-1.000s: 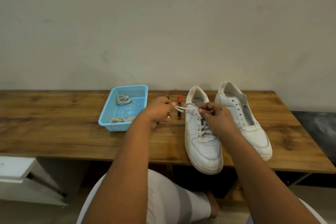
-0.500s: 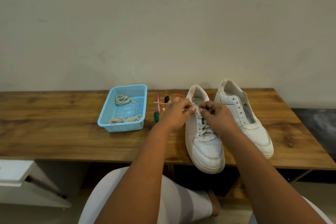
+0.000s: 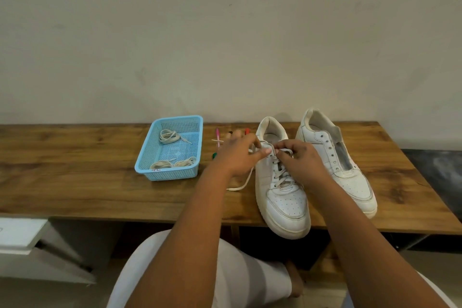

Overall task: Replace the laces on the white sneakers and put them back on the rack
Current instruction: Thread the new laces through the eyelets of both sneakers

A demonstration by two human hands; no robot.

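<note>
Currently I am pinching the lace in both my left grip and right grip, tying atop the laced sneaker. Beside it, rightward, the second sneaker is sitting unlaced; racking is remaining.

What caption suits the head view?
Both hands work the lace on the near white leather sneaker beside its unlaced pair.

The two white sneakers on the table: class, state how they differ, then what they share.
The near sneaker is laced; the far sneaker has empty eyelets. Both hands, left hand and right hand, work the near sneaker's lace; the far sneaker is untouched. Both are white and point toward the person.
</note>
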